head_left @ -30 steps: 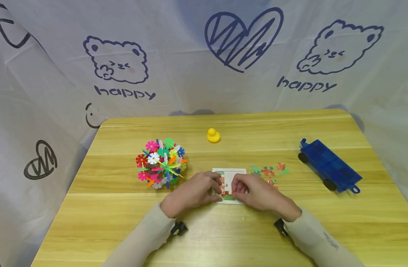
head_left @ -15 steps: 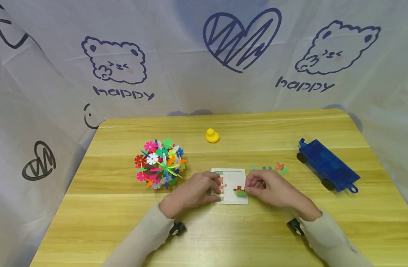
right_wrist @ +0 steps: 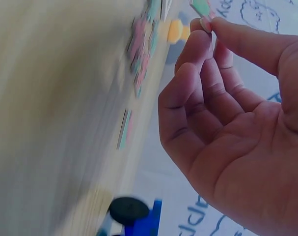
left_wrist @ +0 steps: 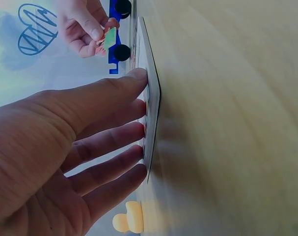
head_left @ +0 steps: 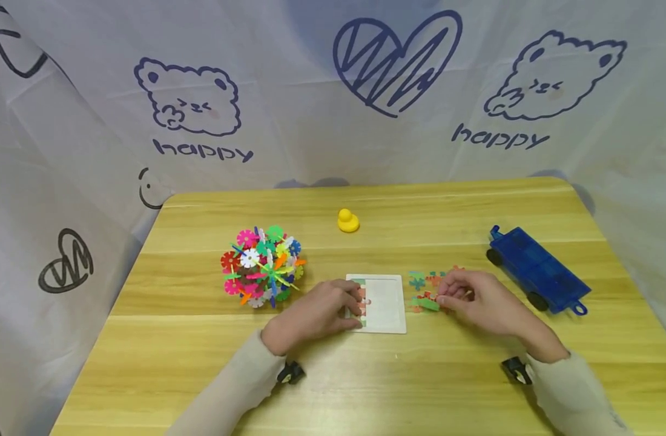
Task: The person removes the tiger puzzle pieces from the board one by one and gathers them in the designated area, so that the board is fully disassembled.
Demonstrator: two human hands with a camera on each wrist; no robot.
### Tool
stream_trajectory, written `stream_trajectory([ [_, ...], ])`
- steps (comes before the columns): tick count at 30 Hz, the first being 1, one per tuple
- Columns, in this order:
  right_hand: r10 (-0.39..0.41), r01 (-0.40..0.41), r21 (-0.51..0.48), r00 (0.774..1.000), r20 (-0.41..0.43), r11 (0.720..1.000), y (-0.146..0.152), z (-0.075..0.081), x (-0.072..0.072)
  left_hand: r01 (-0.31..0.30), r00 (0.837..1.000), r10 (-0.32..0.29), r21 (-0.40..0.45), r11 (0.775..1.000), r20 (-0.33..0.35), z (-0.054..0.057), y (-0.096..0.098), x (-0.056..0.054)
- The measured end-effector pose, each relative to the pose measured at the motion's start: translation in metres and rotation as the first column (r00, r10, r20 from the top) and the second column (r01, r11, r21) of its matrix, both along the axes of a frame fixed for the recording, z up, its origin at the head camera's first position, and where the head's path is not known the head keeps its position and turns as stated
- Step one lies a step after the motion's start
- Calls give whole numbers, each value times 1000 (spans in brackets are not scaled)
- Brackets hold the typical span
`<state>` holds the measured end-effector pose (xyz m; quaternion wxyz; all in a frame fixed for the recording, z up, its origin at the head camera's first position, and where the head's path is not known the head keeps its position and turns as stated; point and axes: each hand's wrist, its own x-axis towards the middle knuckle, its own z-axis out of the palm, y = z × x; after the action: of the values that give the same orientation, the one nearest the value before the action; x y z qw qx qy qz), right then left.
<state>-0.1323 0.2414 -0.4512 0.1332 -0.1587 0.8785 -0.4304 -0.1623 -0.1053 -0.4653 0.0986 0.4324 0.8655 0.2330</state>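
A white puzzle board (head_left: 386,309) lies on the table in the head view, with a column of fitted pieces (head_left: 362,283) along its left side. Fingertips of my left hand (head_left: 319,312) rest on that side; in the left wrist view the fingers (left_wrist: 107,137) reach out fairly straight onto the board. To the right of the board, my right hand (head_left: 482,300) pinches a green and red puzzle piece (head_left: 429,303) between thumb and forefinger, raised above the table. Loose puzzle pieces (head_left: 417,281) lie under and beside it, partly hidden by the hand.
A ball of colourful interlocking discs (head_left: 263,266) stands left of the board. Behind the board sits a yellow toy duck (head_left: 347,221). At the right is a blue toy wagon (head_left: 537,266) with black wheels. A printed cloth (head_left: 311,139) hangs behind the table (head_left: 333,387).
My right hand has lifted the green and red puzzle piece off the board and carried it right, over the loose pieces. The left hand has stayed on the board.
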Motion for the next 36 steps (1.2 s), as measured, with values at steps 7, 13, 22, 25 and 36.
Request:
stream_trajectory([
  [7,-70,75,76,996,-58,994,21,1,1,7,1000,-7,3,1000,-18,0,-1,0],
  [13,-128,138,145,989,-73,980,33,1,1,7,1000,-7,3,1000,-20,1,0,0],
  [22,-202,208,189,978,-52,960,46,-2,0,12,1000,-12,0,1000,-23,2,0,0],
  [25,-196,202,194,979,-51,960,47,-4,0,14,1000,-14,3,1000,-24,2,0,0],
  [36,-186,205,238,977,-100,949,46,-8,-4,10,1000,-10,11,1000,-24,1,-1,1],
])
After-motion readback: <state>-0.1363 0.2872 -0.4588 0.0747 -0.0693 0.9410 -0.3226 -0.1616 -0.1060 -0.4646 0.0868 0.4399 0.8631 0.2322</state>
